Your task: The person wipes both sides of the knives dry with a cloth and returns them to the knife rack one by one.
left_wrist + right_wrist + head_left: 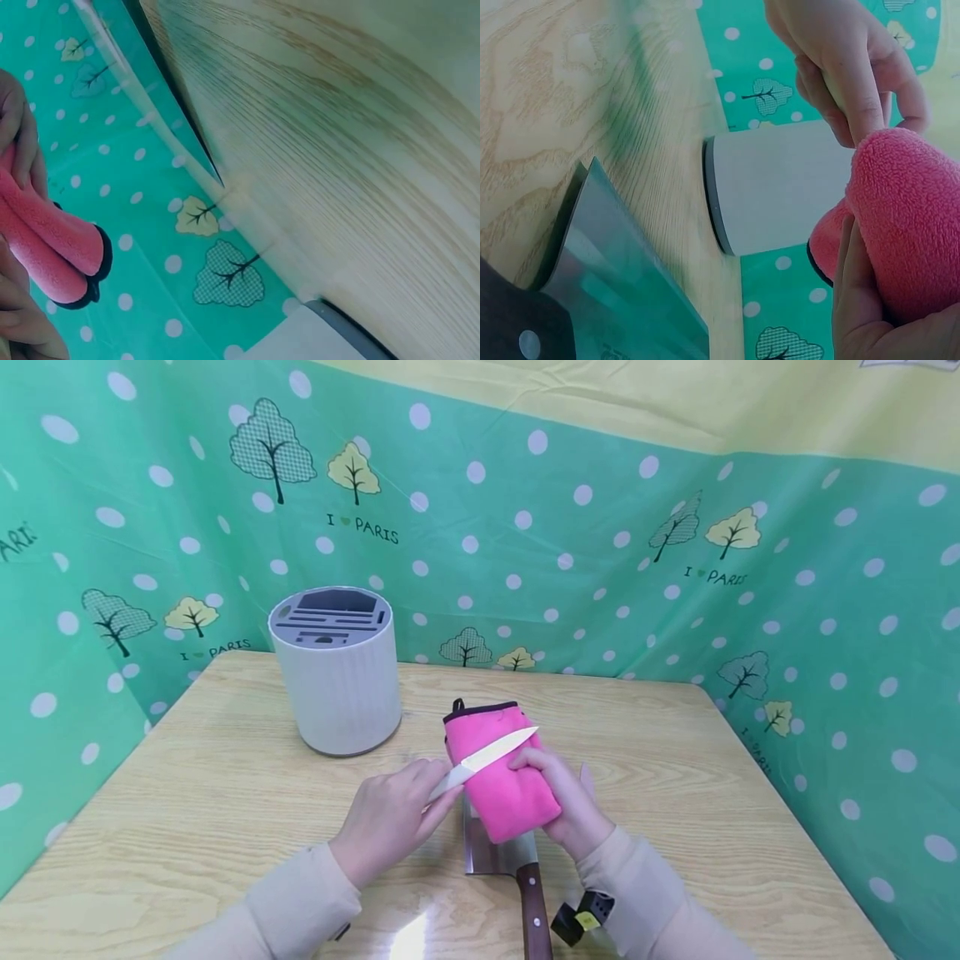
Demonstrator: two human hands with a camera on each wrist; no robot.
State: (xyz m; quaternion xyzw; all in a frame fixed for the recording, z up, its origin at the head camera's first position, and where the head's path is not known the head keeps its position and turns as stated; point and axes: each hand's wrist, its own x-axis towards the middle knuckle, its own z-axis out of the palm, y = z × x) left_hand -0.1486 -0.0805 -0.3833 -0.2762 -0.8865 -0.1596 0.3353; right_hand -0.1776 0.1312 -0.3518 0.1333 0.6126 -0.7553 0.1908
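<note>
My left hand (pixel 392 814) grips the pale handle of a small knife (pixel 498 752). Its white blade points up and right, lying across the front of a folded pink cloth (pixel 510 793) with dark edging. The cloth is held by my right hand (pixel 566 797), thumb on its front and fingers behind it. In the right wrist view the cloth (pixel 911 217) looks fluffy, and the left hand (pixel 847 60) is close to it. Beneath the cloth a cleaver (pixel 487 852) with a brown wooden handle lies on the table, its blade partly hidden.
A white ribbed knife block (pixel 341 685) with a grey slotted top stands at the back left of the wooden table (pixel 187 793). Behind the table hangs a green dotted curtain (pixel 525 560). A small black device (pixel 585 917) is beside the right sleeve.
</note>
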